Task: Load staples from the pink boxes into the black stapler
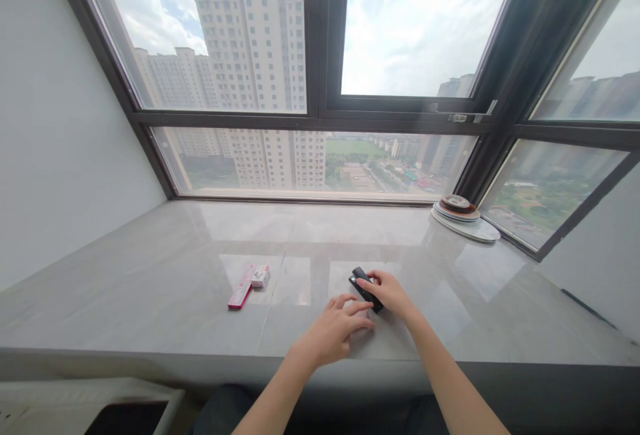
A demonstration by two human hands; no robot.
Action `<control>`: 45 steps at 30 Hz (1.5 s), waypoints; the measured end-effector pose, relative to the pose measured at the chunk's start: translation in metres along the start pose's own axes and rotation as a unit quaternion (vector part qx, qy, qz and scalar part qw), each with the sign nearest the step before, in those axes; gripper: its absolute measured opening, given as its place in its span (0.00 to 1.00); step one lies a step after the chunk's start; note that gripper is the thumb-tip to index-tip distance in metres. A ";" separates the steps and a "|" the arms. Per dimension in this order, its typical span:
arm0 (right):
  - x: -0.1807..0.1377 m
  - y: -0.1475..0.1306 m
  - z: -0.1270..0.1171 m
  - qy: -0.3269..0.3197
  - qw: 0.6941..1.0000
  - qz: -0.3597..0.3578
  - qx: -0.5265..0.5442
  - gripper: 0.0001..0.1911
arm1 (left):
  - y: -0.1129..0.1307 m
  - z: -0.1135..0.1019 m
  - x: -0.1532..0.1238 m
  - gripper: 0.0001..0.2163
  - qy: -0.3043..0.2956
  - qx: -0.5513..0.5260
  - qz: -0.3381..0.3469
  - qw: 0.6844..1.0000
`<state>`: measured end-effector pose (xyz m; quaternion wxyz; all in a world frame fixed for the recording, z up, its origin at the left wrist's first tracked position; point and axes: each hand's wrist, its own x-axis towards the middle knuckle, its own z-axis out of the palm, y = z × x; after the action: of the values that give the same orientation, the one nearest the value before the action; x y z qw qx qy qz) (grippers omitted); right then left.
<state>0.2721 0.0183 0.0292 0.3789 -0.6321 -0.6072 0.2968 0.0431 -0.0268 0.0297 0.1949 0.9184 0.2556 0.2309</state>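
Note:
A small black oblong object (361, 283) lies on the grey marble window ledge (150, 268). My right hand (393, 294) is closed round its near end, fingers pinching it. My left hand (334, 330) rests on the ledge just left of it, fingers loosely spread and pointing toward the black object, holding nothing. To the left lie a pink flat strip (240, 288) and a small white-and-pink box (261, 276), side by side.
A stack of round plates or discs (463, 216) sits in the far right corner of the ledge by the window. Large dark-framed windows (320, 115) run along the back. A white wall is at left; a white object (90, 398) lies below the ledge.

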 end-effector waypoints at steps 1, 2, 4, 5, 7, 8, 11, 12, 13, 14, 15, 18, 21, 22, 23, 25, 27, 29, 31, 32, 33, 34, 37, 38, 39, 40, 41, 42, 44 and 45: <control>-0.006 0.005 -0.001 0.003 0.999 0.015 0.036 0.28 | -0.001 -0.002 -0.002 0.33 -0.014 -0.005 0.001 1.000; -0.015 0.010 -0.001 0.002 0.997 0.031 0.071 0.30 | -0.005 -0.006 -0.006 0.32 -0.020 -0.010 -0.015 1.000; -0.034 0.021 0.001 -0.020 0.988 0.062 0.140 0.34 | -0.019 -0.019 -0.019 0.30 -0.012 -0.021 -0.074 0.997; -0.045 0.025 0.003 -0.036 0.982 0.075 0.172 0.36 | -0.027 -0.027 -0.027 0.31 -0.003 -0.027 -0.104 0.994; -0.062 0.032 0.011 -0.055 0.970 0.090 0.220 0.38 | -0.040 -0.038 -0.041 0.33 0.020 -0.048 -0.152 0.987; -0.069 0.033 0.017 -0.053 0.966 0.093 0.235 0.39 | -0.045 -0.041 -0.046 0.34 0.032 -0.060 -0.172 0.983; -0.074 0.028 0.038 -0.036 0.964 0.086 0.247 0.38 | -0.047 -0.038 -0.048 0.35 0.059 -0.083 -0.207 0.973; -0.071 0.023 0.044 -0.036 0.965 0.081 0.247 0.38 | -0.045 -0.033 -0.045 0.36 0.063 -0.086 -0.209 0.972; -0.068 0.019 0.050 -0.041 0.966 0.074 0.245 0.38 | -0.042 -0.028 -0.041 0.38 0.065 -0.087 -0.207 0.972; -0.064 0.015 0.055 -0.045 0.967 0.067 0.241 0.37 | -0.039 -0.022 -0.036 0.39 0.066 -0.087 -0.204 0.973; -0.060 0.011 0.059 -0.047 0.969 0.060 0.236 0.37 | -0.036 -0.017 -0.032 0.39 0.067 -0.084 -0.201 0.974; -0.053 0.005 0.066 -0.043 0.974 0.047 0.218 0.37 | -0.029 -0.006 -0.024 0.40 0.075 -0.075 -0.199 0.974; -0.053 0.005 0.067 -0.022 0.977 0.049 0.208 0.39 | -0.026 -0.006 -0.028 0.41 0.082 -0.067 -0.188 0.976; -0.055 0.005 0.067 -0.010 0.976 0.055 0.211 0.40 | -0.026 -0.009 -0.032 0.40 0.095 -0.056 -0.189 0.976; -0.057 0.005 0.067 0.003 0.974 0.062 0.219 0.41 | -0.028 -0.015 -0.038 0.35 0.122 -0.034 -0.199 0.972; -0.060 0.004 0.066 0.023 0.967 0.077 0.240 0.42 | -0.036 -0.030 -0.053 0.23 0.217 0.046 -0.268 0.937; -0.062 0.004 0.066 0.029 0.963 0.084 0.252 0.41 | -0.051 -0.048 -0.074 0.19 0.330 0.155 -0.392 0.845; -0.064 0.003 0.067 0.028 0.965 0.085 0.248 0.39 | -0.069 -0.064 -0.097 0.23 0.384 0.242 -0.504 0.735; -0.064 0.004 0.068 0.026 0.969 0.082 0.233 0.38 | -0.086 -0.075 -0.117 0.27 0.354 0.271 -0.551 0.706; -0.064 0.004 0.068 0.026 0.971 0.079 0.223 0.38 | -0.092 -0.077 -0.126 0.27 0.320 0.271 -0.556 0.718; -0.064 0.005 0.069 0.026 0.974 0.075 0.213 0.37 | -0.096 -0.078 -0.133 0.26 0.282 0.265 -0.553 0.738; -0.064 0.006 0.070 0.026 0.976 0.070 0.203 0.37 | -0.099 -0.078 -0.139 0.25 0.245 0.255 -0.546 0.760; -0.065 0.007 0.070 0.027 0.980 0.062 0.188 0.36 | -0.096 -0.075 -0.146 0.26 0.155 0.200 -0.489 0.835; -0.065 0.007 0.070 0.028 0.980 0.062 0.186 0.36 | -0.093 -0.075 -0.145 0.28 0.133 0.167 -0.460 0.862; -0.065 0.008 0.070 0.028 0.980 0.064 0.186 0.36 | -0.089 -0.075 -0.143 0.31 0.116 0.131 -0.432 0.885; -0.065 0.008 0.070 0.028 0.980 0.065 0.186 0.36 | -0.084 -0.075 -0.139 0.33 0.102 0.095 -0.405 0.903; -0.065 0.008 0.070 0.028 0.980 0.065 0.186 0.36 | -0.080 -0.074 -0.133 0.33 0.094 0.065 -0.383 0.917; -0.064 0.008 0.070 0.028 0.980 0.064 0.187 0.35 | -0.075 -0.073 -0.125 0.31 0.093 0.043 -0.364 0.926; -0.064 0.008 0.070 0.026 0.980 0.060 0.187 0.35 | -0.064 -0.067 -0.104 0.26 0.112 0.019 -0.318 0.941; -0.063 0.008 0.070 0.024 0.980 0.058 0.187 0.35 | -0.058 -0.063 -0.091 0.25 0.126 0.010 -0.290 0.949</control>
<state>0.2123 -0.0361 -0.0207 0.4873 -0.5913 -0.4935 0.4116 -0.0812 -0.0163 0.0236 0.2107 0.7700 0.5354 0.2759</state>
